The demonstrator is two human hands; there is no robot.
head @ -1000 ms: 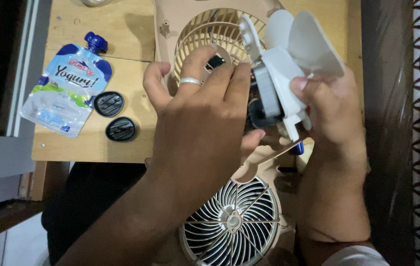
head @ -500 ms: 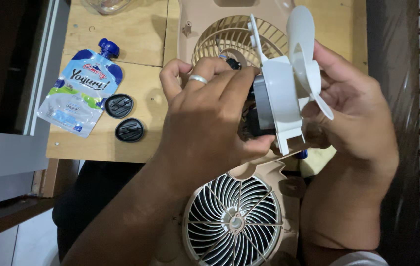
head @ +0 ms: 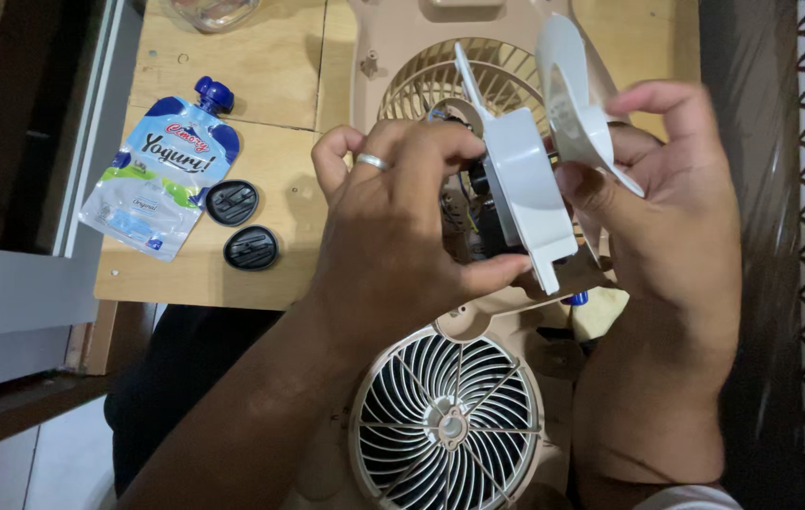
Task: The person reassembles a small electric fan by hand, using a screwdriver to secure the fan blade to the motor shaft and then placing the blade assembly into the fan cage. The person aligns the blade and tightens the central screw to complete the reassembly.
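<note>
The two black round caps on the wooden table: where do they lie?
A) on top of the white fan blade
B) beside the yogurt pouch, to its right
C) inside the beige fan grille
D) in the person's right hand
B: both black round caps lie on the wooden table, just right of the yogurt pouch.

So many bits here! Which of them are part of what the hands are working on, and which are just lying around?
In use:
- white fan blade and motor mount, held by the left hand and the right hand
- beige rear fan housing on the wooden table
- beige front grille

Lying about:
- yogurt pouch
- two black round caps
- glass jar
</note>
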